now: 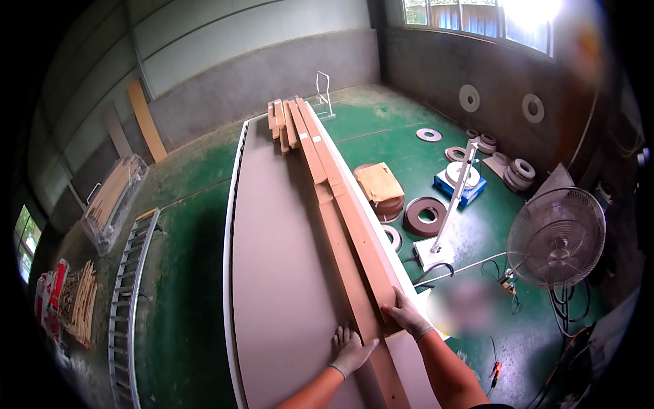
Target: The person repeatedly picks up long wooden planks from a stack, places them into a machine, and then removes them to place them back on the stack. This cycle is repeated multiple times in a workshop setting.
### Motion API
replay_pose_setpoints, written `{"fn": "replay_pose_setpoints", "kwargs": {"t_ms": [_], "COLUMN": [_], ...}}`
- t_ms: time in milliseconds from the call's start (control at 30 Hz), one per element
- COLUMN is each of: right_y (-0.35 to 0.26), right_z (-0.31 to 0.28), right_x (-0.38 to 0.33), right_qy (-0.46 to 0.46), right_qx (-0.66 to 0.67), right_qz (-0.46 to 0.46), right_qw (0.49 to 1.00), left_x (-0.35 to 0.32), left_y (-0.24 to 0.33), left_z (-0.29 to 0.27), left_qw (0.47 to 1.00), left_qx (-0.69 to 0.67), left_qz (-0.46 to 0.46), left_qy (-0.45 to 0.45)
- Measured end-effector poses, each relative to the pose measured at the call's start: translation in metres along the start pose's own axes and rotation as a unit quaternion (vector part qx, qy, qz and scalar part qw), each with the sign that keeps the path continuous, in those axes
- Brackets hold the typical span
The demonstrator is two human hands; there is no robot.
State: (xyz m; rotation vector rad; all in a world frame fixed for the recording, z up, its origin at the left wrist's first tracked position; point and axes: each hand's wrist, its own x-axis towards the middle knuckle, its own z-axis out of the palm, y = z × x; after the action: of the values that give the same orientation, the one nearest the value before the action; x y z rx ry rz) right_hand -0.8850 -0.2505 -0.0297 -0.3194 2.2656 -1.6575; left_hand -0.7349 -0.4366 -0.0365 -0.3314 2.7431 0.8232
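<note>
Both gloved hands rest on long wooden boards at the near end of a big grey surface [279,273]. The left hand [351,351] lies flat with fingers spread, palm down, beside the lower board [354,286] and touching its edge; it grips nothing. The right hand [407,315] presses down on the near end of the upper board [340,184], fingers curled over its edge, though whether they truly clasp it is hard to tell from this angle.

The two boards run lengthwise along the right side of the surface, one partly on top of the other, stretching away from the person. At the far end lies a small pile of shorter wooden pieces [279,123].

On the green floor [184,273] to the right sit brown and white rolls of edge banding [426,216], a blue box [460,187], a white stand [449,204] and a standing fan [556,238]. To the left lie a metal ladder [129,300] and bundles of thin wooden strips [112,194].
</note>
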Motion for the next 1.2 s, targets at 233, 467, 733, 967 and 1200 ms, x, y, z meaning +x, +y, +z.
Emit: {"fn": "replay_pose_setpoints", "kwargs": {"t_ms": [233,467,733,967,1200], "right_y": [0.007,-0.005,-0.012,-0.007,-0.059], "right_z": [0.0,0.008,0.024,0.035,0.082], "right_x": [-0.065,-0.175,-0.312,-0.375,-0.386], "right_qy": [-0.013,-0.018,-0.006,0.043,0.273], "right_qx": [0.08,0.152,0.198,0.156,-0.379], "right_qz": [0.005,0.044,0.039,0.051,-0.059], "right_qw": [0.997,0.987,0.979,0.986,0.882], "left_x": [-0.058,-0.147,-0.258,-0.306,-0.342], "left_y": [-0.001,-0.005,-0.021,-0.056,-0.194], "left_z": [0.014,0.036,0.066,0.072,0.026], "left_qw": [0.999,0.99,0.97,0.943,0.894], "left_qx": [0.001,0.053,0.116,0.136,0.201], "left_qz": [0.021,0.058,0.117,0.256,0.401], "left_qy": [-0.05,-0.117,-0.178,-0.162,-0.009]}}
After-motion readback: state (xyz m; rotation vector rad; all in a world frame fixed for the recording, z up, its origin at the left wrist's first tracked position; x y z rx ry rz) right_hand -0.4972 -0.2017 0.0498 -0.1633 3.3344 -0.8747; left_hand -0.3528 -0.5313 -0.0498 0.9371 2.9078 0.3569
